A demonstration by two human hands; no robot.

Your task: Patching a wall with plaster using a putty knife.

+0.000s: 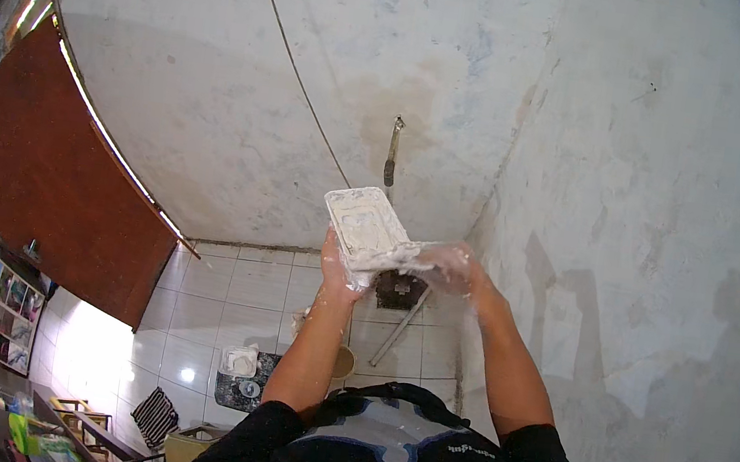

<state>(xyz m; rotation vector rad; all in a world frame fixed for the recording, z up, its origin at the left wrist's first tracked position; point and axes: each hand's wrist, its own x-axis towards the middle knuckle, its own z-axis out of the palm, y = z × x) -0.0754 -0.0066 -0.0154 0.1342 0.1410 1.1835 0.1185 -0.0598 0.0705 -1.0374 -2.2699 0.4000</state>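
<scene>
My left hand (337,269) is closed around the side of a rectangular tray (367,221), held up in front of me and smeared inside with whitish wet putty. My right hand (454,268) is at the tray's near right corner, blurred by motion. It grips a flat, putty-coated scraper (397,255) whose edge lies over the tray's rim. The scraper's handle is hidden by the hand and the blur. White smears mark my left hand and wrist.
Patchy plastered walls stand ahead and right, with a short pipe (392,154) and a hanging cable (297,72). On the tiled floor are a grey rod (399,328), a bucket (343,363) and a dark speckled slab (227,392) bearing a white container. A brown door (61,162) is left.
</scene>
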